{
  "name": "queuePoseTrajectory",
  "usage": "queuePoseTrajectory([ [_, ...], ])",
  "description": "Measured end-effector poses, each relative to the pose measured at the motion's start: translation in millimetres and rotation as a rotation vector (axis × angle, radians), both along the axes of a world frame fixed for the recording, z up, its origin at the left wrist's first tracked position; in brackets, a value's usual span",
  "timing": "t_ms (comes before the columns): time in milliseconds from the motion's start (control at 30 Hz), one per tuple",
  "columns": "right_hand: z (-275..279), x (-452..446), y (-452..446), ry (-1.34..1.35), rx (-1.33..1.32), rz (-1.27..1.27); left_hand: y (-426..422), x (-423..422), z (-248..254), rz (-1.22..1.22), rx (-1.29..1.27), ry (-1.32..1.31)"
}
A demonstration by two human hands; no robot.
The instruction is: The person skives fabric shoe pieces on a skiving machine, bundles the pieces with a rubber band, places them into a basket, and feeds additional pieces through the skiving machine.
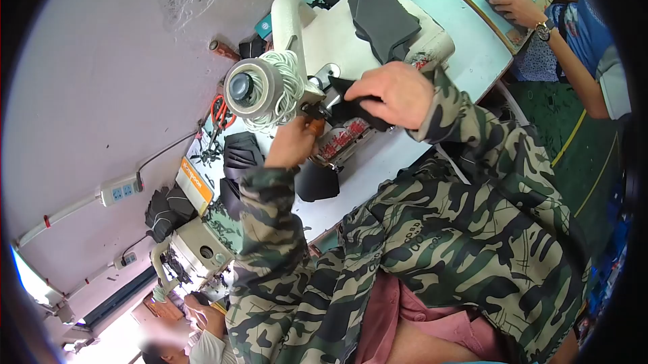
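Note:
My right hand (395,96) is closed on a dark, thin piece of material (364,109) beside the working end of a sewing-type machine (287,23). My left hand (291,143) is on the other side of the machine head, fingers curled around a small orange object (316,126), perhaps a handle; most of it is hidden. A coil of pale cord (287,84) rests against a round knob part (241,86) just above my left hand. Below the hands, another dark cut piece (317,182) hangs at the machine's edge.
A stack of dark cut pieces (385,23) lies on the machine bed. More pieces (241,153) sit left of my left hand, near red-handled scissors (221,113). A co-worker's hands (518,6) handle dark pieces at upper right. Another person (206,337) sits at lower left.

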State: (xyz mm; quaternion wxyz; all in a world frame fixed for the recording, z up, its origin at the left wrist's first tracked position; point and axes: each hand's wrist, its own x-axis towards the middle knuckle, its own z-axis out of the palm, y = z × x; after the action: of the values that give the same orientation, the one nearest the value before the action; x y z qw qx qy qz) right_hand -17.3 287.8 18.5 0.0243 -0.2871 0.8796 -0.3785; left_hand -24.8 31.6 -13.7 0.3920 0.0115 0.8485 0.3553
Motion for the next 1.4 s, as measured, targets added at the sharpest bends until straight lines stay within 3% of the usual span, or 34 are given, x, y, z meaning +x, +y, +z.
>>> queuePoseTrajectory([
  [33,7.3,-1.6,2.0,0.011,-0.016,-0.017,2.0,10.4,6.7,0.058,0.013,-0.072],
  [100,12.0,12.2,5.4,-0.084,-0.269,-0.081,0.4,38.8,23.5,0.09,0.48,-0.415],
  [167,4.8,35.4,-0.5,-0.368,-0.341,-0.061,10.2,79.2,-9.1,0.474,0.777,-0.465],
  [233,-20.1,55.5,-12.1,-0.504,-0.376,-0.002,14.9,78.6,-5.2,0.544,0.793,-0.307],
  [300,-32.4,67.9,-19.7,-0.986,-0.652,-0.142,-7.5,71.8,0.3,0.353,0.594,-0.362],
  [367,-39.0,74.8,-26.7,-1.006,-0.412,-0.078,-18.9,72.8,-15.0,0.284,0.442,-0.239],
  [400,-39.6,80.8,-36.1,-0.869,-0.48,0.027,-20.3,68.9,-18.2,0.267,0.422,-0.116],
  [433,-32.5,85.3,-38.8,-1.052,-0.494,0.034,-21.3,64.4,-19.7,0.248,0.401,0.005],
  [467,-33.7,85.2,-42.7,-1.007,-0.483,0.032,-23.9,59.4,-18.5,0.236,0.273,-0.026],
  [567,-33.4,82.9,-50.0,-0.89,-0.459,0.036,-38.6,47.3,-35.8,0.108,0.21,0.009],
  [733,-23.3,78.2,-49.9,-0.743,-0.484,-0.044,-21.0,9.4,-1.0,0.1,0.143,-0.14],
  [767,-24.8,75.7,-46.0,-0.719,-0.53,-0.102,-25.6,-0.5,-27.3,-0.033,0.09,0.098],
  [833,-42.6,71.4,-33.0,-0.765,-0.641,-0.311,-6.6,-10.3,-16.3,-0.124,-0.015,0.28],
  [900,-41.5,60.7,-16.5,-0.777,-0.586,-0.421,6.1,-9.1,8.8,0.074,-0.001,-0.107],
  [933,-41.9,51.6,-11.0,-0.762,-0.595,-0.439,6.6,-1.9,4.5,0.14,0.1,-0.032],
  [1000,-43.4,31.2,0.9,-0.747,-0.295,-0.156,2.4,4.3,-2.4,0.216,0.221,-0.073],
  [1033,-35.6,22.1,5.8,-0.741,-0.297,-0.164,-3.6,7.2,-7.0,0.26,0.278,-0.094],
  [1100,-10.9,3.4,19.7,-0.36,-0.349,-0.102,-22.9,19.2,-12.8,0.298,0.15,0.358],
  [1133,3.2,-6.3,28.4,-0.16,-0.37,-0.228,-53.4,24.3,-39.4,0.095,-0.175,0.667],
  [1167,11.0,-17.5,37.6,0.043,-0.387,-0.353,-65.4,33.6,-40.9,0.016,-0.454,0.596],
  [1200,4.6,-32.5,50.5,0.271,-0.191,-0.35,-80.4,48.7,-48.7,-0.215,-0.535,0.599],
  [1233,-6.4,-49.3,67.5,0.495,0.009,-0.34,-90.6,62.0,-59.3,-0.339,-0.653,0.418],
  [1267,-36.5,-61.7,80.5,0.449,0.221,-0.312,-97.8,75.8,-71.0,-0.372,-0.622,0.445],
  [1367,-47.4,-40.3,76.1,0.578,0.403,-0.422,-94.5,87.0,-75.2,-0.316,-0.63,0.467],
  [1400,-33.7,-27.8,65.8,0.53,0.231,-0.429,-90.7,94.5,-73.3,-0.244,-0.665,0.443],
])
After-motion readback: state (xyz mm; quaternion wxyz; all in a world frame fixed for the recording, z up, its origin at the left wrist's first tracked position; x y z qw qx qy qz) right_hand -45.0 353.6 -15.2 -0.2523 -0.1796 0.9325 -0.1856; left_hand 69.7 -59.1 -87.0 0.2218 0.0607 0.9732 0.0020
